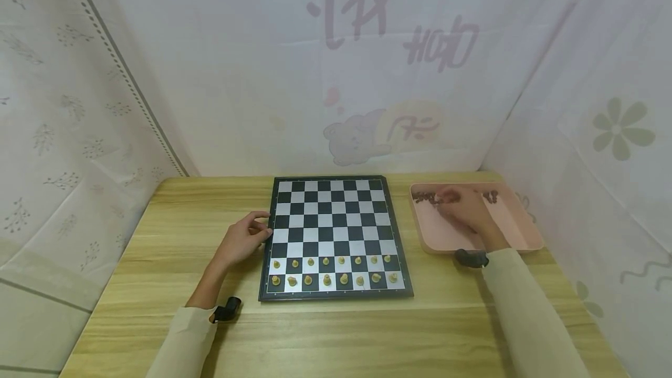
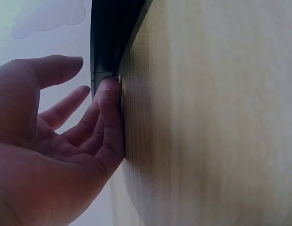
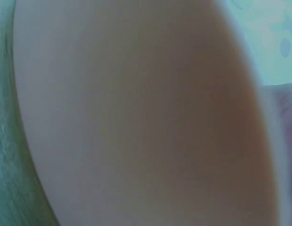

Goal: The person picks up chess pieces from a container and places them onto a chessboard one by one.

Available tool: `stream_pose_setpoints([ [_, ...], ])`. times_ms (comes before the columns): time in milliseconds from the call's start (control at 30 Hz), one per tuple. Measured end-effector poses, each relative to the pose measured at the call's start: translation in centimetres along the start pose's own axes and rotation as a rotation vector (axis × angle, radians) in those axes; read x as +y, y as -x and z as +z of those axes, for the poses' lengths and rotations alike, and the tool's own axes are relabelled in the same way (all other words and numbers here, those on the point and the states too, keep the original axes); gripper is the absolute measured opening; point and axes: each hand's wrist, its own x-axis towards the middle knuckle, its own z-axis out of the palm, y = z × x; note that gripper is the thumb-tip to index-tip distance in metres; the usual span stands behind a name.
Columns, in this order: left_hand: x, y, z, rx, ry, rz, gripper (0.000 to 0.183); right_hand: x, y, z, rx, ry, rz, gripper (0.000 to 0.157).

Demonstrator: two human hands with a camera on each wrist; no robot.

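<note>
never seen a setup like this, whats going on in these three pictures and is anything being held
There's no robot here, just a person's two bare hands. The wide picture comes from a camera on the head; the other two come from cameras on the wrists.

On the wooden table lies a chessboard with two rows of pale pieces along its near side. To its right is a pink tray with dark pieces.

The left hand touches the board's left edge. The right hand is over the tray; whether it holds a piece can't be told, and its wrist view is mostly blur.
</note>
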Motion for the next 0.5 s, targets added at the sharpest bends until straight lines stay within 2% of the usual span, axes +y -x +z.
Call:
stream_pose_setpoints([
  [200, -0.2, 0.0, -0.1, 0.0, 0.005, 0.005, 0.047, -0.1, 0.0, 0.1, 0.014, 0.014, 0.003, 0.028],
  [500, -0.2, -0.1, 0.0, 0.0, 0.017, -0.004, 0.047, -1.4, 0.4, 0.4, 0.054, -0.043, -0.022, 0.025],
])
